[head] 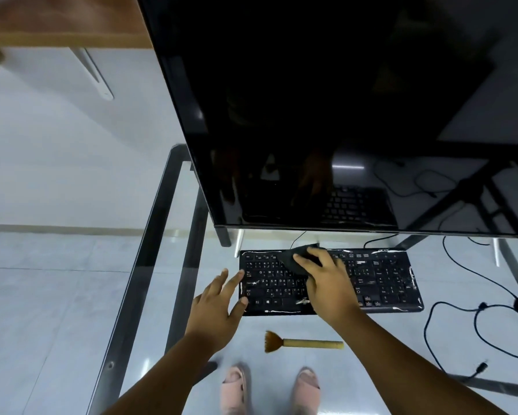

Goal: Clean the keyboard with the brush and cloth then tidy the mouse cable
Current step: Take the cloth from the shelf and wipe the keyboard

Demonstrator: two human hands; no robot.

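the right hand point(326, 283) reaches forward over the black keyboard point(383, 280), palm down, fingers bent over a dark cloth point(293, 257) and pressing it onto the upper keys left of centre — the cloth bunches under the fingertips and sticks out toward the monitor point(311, 115). the left hand point(218, 304) lies flat with fingers spread and straight, its fingertips touching the keyboard's left edge, holding nothing. the keyboard sits on the glass desk point(161, 265) just below the monitor, with pale streaks along its rim. the brush point(302, 342) — tan bristles, wooden handle — lies on the glass near the person, apart from both hands. the mouse cable point(461, 313) loops loosely at the right.
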